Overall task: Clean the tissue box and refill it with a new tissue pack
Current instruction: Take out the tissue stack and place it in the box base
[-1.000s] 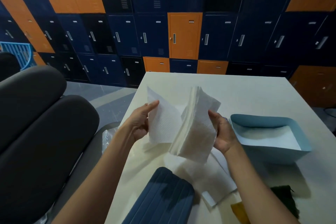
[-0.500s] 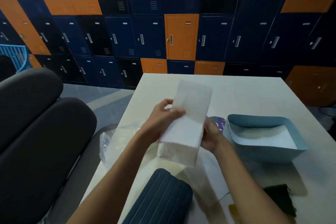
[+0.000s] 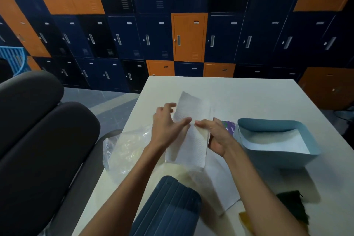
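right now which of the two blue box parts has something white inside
The light blue tray right of the right hand gripping the tissue stack: a white sheet lies in it. The dark blue ribbed part shows only its outside.

Counts. Table (image 3: 239,94): 1. Tissue stack (image 3: 188,145): 1. Box base (image 3: 277,126): 1. Ribbed lid (image 3: 168,209): 1. Plastic bag (image 3: 124,149): 1. Purple wrapper (image 3: 229,126): 1. Cloths: 2, dark cloth (image 3: 293,207) and yellow cloth (image 3: 244,218). Hands: 2, left hand (image 3: 166,128) and right hand (image 3: 218,136).
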{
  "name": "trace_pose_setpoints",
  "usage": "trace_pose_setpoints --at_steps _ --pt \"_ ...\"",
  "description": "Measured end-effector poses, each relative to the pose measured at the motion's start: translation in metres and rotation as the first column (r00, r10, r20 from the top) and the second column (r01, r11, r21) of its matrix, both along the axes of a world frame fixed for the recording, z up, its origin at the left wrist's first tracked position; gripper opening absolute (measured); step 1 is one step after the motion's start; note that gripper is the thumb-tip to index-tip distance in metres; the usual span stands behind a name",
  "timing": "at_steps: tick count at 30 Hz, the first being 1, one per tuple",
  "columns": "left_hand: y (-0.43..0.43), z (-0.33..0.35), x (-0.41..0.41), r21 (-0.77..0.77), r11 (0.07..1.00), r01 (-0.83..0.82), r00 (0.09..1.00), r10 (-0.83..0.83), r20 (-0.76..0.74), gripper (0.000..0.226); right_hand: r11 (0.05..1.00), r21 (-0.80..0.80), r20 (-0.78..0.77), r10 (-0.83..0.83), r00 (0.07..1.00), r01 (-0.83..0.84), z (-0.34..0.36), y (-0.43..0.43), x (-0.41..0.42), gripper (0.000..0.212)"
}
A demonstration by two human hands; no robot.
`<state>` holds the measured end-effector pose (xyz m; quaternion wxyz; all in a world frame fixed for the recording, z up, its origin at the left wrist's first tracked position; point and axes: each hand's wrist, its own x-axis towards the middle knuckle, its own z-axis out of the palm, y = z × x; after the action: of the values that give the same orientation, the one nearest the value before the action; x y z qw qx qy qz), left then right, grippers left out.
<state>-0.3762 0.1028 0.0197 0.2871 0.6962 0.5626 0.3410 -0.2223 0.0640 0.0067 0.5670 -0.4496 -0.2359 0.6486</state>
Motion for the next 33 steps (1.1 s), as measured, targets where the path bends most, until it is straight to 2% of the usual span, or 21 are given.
trace_pose_setpoints --at_steps 2,4,5,7,9,10,11,12,14,16,17,19,21,24,27,28,30,33 --pt "0.003 0.008 -0.008 -0.188 0.981 0.044 0.988 -0.015 0.153 0.077 1.0 -0.008 0.029 0.011 1.0 -0.011 0.007 0.004 0.005 0.008" --pt "0.003 0.013 -0.015 -0.454 0.851 0.263 0.917 -0.073 0.393 0.072 0.996 0.024 0.074 0.086 0.994 -0.088 0.016 0.006 0.008 0.002" --pt "0.002 0.011 -0.017 -0.519 0.773 0.365 0.872 -0.089 0.48 0.063 0.991 0.041 0.104 0.122 0.987 -0.127 0.02 0.007 0.009 0.007" --pt "-0.003 0.003 -0.018 -0.567 0.704 0.427 0.826 -0.049 0.562 0.047 0.982 0.05 0.169 0.173 0.97 -0.184 0.026 0.01 0.013 0.025" --pt "-0.004 -0.006 -0.023 -0.599 0.693 0.402 0.786 0.073 0.613 0.05 0.984 0.008 0.295 0.166 0.941 -0.176 0.025 0.012 0.02 0.04" --pt "-0.004 -0.01 -0.027 -0.611 0.683 0.399 0.748 0.142 0.648 0.054 0.989 -0.028 0.408 0.143 0.902 -0.144 0.022 0.011 0.025 0.043" --pt "-0.005 -0.012 -0.032 -0.622 0.671 0.405 0.696 0.216 0.685 0.056 0.993 -0.066 0.547 0.118 0.829 -0.098 0.015 0.008 0.029 0.041" --pt "-0.004 -0.015 -0.039 -0.629 0.659 0.412 0.634 0.289 0.718 0.056 0.993 -0.097 0.693 0.112 0.713 -0.062 0.006 0.004 0.031 0.036" --pt "-0.003 -0.019 -0.052 -0.645 0.654 0.395 0.527 0.414 0.742 0.051 0.98 -0.185 0.889 0.201 0.411 -0.08 -0.016 -0.005 0.033 0.031" --pt "-0.004 -0.021 -0.06 -0.659 0.659 0.361 0.462 0.488 0.741 0.046 0.944 -0.314 0.926 0.327 0.189 -0.097 -0.035 -0.015 0.027 0.038" --pt "-0.006 -0.022 -0.062 -0.661 0.661 0.355 0.439 0.506 0.742 0.046 0.931 -0.357 0.921 0.365 0.138 -0.082 -0.042 -0.019 0.024 0.044" --pt "-0.009 -0.023 -0.065 -0.663 0.667 0.34 0.416 0.526 0.742 0.046 0.923 -0.38 0.915 0.385 0.119 -0.063 -0.052 -0.024 0.018 0.046" --pt "-0.011 -0.024 -0.067 -0.66 0.675 0.329 0.398 0.535 0.745 0.045 0.933 -0.355 0.916 0.359 0.177 -0.055 -0.056 -0.027 0.014 0.032" --pt "-0.012 -0.024 -0.069 -0.649 0.683 0.335 0.38 0.532 0.757 0.045 0.955 -0.293 0.912 0.295 0.286 -0.05 -0.049 -0.027 0.019 0.03" --pt "-0.009 -0.023 -0.072 -0.642 0.694 0.326 0.387 0.522 0.76 0.047 0.973 -0.219 0.912 0.229 0.341 -0.07 -0.031 -0.02 0.026 0.02" --pt "-0.008 -0.023 -0.073 -0.637 0.701 0.32 0.383 0.519 0.764 0.048 0.98 -0.188 0.926 0.197 0.322 -0.059 -0.027 -0.018 0.027 0.024" --pt "-0.006 -0.023 -0.075 -0.625 0.717 0.309 0.372 0.514 0.773 0.052 0.978 -0.199 0.952 0.207 0.225 -0.056 -0.026 -0.019 0.023 0.039" --pt "-0.006 -0.022 -0.072 -0.62 0.717 0.319 0.379 0.503 0.777 0.053 0.927 -0.369 0.928 0.372 0.034 -0.063 -0.04 -0.029 0.012 0.045"
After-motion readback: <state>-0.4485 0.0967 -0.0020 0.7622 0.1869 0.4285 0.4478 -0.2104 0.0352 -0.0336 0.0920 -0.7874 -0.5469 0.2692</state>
